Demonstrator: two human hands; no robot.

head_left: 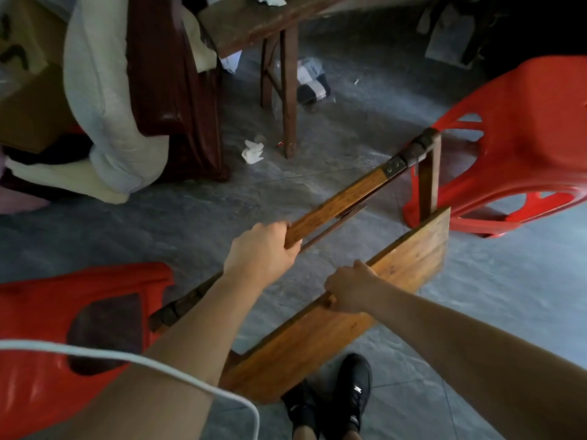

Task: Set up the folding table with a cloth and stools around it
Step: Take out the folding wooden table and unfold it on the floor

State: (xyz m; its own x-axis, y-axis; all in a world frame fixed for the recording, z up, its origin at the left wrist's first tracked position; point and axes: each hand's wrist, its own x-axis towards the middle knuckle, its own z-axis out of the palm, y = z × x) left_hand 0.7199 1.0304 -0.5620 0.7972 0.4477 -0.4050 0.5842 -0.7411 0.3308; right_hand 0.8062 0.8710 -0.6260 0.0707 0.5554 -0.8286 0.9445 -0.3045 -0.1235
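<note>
Folding table (397, 265) on its side, left hand (260, 249) clasping its raised leg frame (336, 206), right hand (349, 290) gripping its tabletop edge, red stools (524, 138) flanking it.

Bare forearms (178, 341), black sneakers (352, 395) with white marks

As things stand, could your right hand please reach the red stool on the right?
Probably not yet: the right hand is gripping the wooden panel, and the table frame stands before the red stool.

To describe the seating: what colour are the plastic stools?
Red, both stools, shown clearly in the head view.
</note>
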